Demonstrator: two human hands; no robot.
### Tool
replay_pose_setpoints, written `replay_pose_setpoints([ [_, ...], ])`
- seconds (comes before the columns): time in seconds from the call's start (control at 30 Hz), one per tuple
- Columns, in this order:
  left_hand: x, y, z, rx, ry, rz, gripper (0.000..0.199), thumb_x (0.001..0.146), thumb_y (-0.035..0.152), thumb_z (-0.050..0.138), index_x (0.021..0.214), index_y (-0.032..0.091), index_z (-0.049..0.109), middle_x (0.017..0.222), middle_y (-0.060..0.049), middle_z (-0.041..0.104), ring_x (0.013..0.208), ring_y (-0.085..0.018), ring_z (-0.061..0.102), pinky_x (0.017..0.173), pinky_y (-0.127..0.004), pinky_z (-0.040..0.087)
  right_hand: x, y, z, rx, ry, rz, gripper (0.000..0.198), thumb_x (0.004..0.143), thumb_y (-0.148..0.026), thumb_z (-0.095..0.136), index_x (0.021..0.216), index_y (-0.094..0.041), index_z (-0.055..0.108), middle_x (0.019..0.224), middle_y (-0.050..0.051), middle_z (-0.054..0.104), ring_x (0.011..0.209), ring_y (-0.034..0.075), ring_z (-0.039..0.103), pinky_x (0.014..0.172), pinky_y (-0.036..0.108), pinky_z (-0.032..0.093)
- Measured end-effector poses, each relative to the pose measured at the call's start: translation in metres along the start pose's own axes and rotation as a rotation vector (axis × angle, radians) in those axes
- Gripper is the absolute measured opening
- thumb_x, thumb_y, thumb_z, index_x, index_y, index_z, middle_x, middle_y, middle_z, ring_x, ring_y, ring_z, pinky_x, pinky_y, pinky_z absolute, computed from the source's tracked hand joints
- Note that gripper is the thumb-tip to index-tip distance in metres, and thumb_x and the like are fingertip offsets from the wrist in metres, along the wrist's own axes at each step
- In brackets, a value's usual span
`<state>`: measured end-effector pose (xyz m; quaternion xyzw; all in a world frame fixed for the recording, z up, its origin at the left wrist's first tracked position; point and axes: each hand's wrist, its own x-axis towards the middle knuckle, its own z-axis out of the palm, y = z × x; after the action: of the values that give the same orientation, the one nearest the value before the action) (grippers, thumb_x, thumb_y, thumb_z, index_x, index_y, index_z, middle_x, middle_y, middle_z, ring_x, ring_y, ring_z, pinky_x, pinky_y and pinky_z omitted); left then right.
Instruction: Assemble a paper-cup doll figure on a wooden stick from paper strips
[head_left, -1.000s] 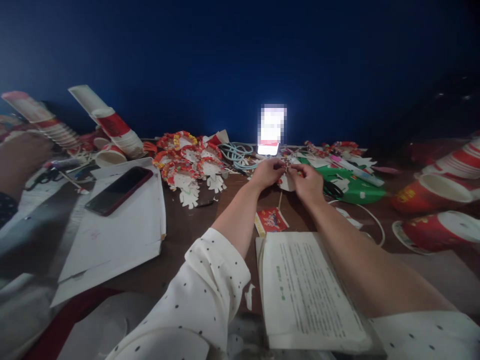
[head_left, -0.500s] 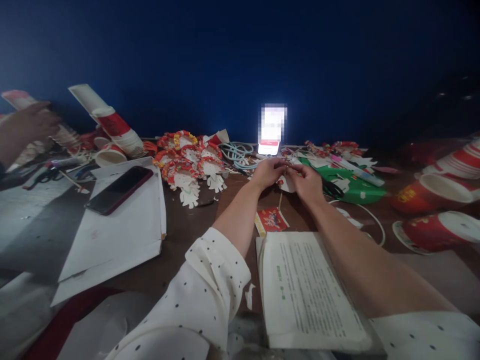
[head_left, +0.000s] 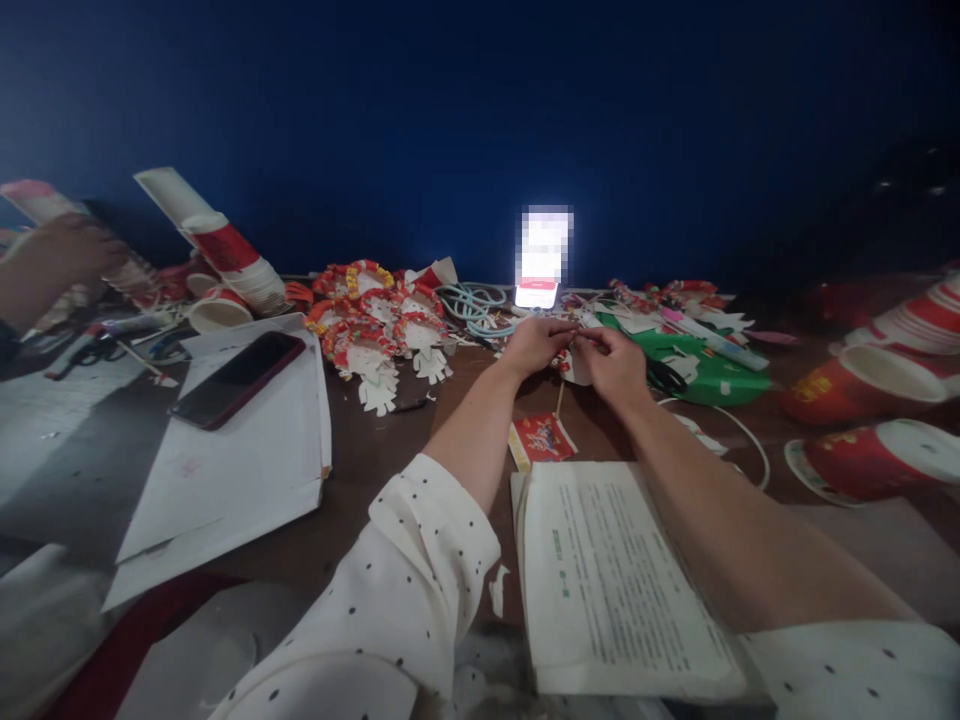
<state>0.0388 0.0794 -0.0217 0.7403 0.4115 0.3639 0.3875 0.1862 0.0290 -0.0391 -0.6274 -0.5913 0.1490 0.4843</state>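
Note:
Over the brown table, my left hand (head_left: 534, 346) and my right hand (head_left: 615, 368) meet with fingertips pinched together. Between them is a small white paper piece (head_left: 578, 369) with a bit of red on its left side; the fingers cover much of it. A thin stick (head_left: 560, 399) shows just below the piece. Nearer to me lies a red printed paper scrap (head_left: 543, 439). Behind my hands a lit phone (head_left: 536, 296) stands upright, its screen blurred out. To the left sits a pile of red-and-white paper crafts (head_left: 379, 335) with hand-like cut-outs.
An open-faced printed booklet (head_left: 615, 580) lies between my forearms. On the left, a dark phone (head_left: 238, 380) rests on white sheets (head_left: 217, 480), near stacked paper cups (head_left: 240, 265) and another person's hand (head_left: 64, 255). Green paper (head_left: 712, 370) and red cups (head_left: 862, 385) are right.
My fingers have shifted very slightly around the paper piece, and both hands stay pinched at the same spot. The other person's hand at the left has moved a little.

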Motion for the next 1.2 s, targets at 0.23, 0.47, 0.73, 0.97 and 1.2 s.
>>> replay_pose_setpoints([
  [0.23,-0.002,0.0014,0.002,0.018,0.023,-0.008,0.022,0.088,0.017,0.064,0.101,0.02,0.081,0.109,-0.005,0.079,0.107,-0.019,0.07,0.102,-0.032,0.049,-0.0013,0.0,0.0012,0.009,-0.004,0.011,0.034,0.078,-0.043,0.063,0.096,-0.018,0.076,0.096,0.01,0.078,0.088,0.027,0.07,0.086,0.043,0.054],
  [0.47,-0.002,0.0007,0.0032,0.056,0.029,0.0,0.022,0.087,0.018,0.065,0.102,0.019,0.081,0.105,-0.007,0.079,0.102,-0.021,0.07,0.098,-0.035,0.051,-0.0018,-0.0001,0.0012,-0.003,-0.005,0.017,0.032,0.079,-0.041,0.062,0.096,-0.017,0.076,0.096,0.011,0.077,0.09,0.028,0.07,0.086,0.043,0.054],
  [0.73,-0.0009,-0.0022,0.0049,0.102,0.06,-0.001,0.02,0.088,0.023,0.065,0.102,0.017,0.077,0.101,-0.008,0.078,0.094,-0.019,0.069,0.09,-0.032,0.052,-0.0015,-0.0031,0.0008,-0.012,-0.005,0.062,0.035,0.078,-0.039,0.062,0.099,-0.016,0.077,0.094,0.01,0.077,0.086,0.026,0.069,0.083,0.04,0.053],
  [0.97,-0.0015,-0.0013,0.0041,0.096,0.07,0.005,0.017,0.088,0.023,0.065,0.098,0.019,0.078,0.098,-0.006,0.078,0.093,-0.018,0.068,0.089,-0.031,0.052,-0.0015,-0.0051,0.0006,-0.007,0.001,0.094,0.036,0.078,-0.042,0.062,0.098,-0.016,0.078,0.095,0.01,0.077,0.086,0.026,0.068,0.081,0.039,0.052],
  [1.2,0.0006,-0.0048,0.0068,0.069,0.085,0.034,0.018,0.088,0.023,0.065,0.1,0.018,0.078,0.1,-0.007,0.078,0.094,-0.018,0.068,0.09,-0.031,0.052,-0.0028,-0.0018,0.0026,0.049,0.001,0.1,0.036,0.078,-0.043,0.061,0.096,-0.016,0.077,0.093,0.01,0.077,0.084,0.025,0.068,0.08,0.039,0.053],
])
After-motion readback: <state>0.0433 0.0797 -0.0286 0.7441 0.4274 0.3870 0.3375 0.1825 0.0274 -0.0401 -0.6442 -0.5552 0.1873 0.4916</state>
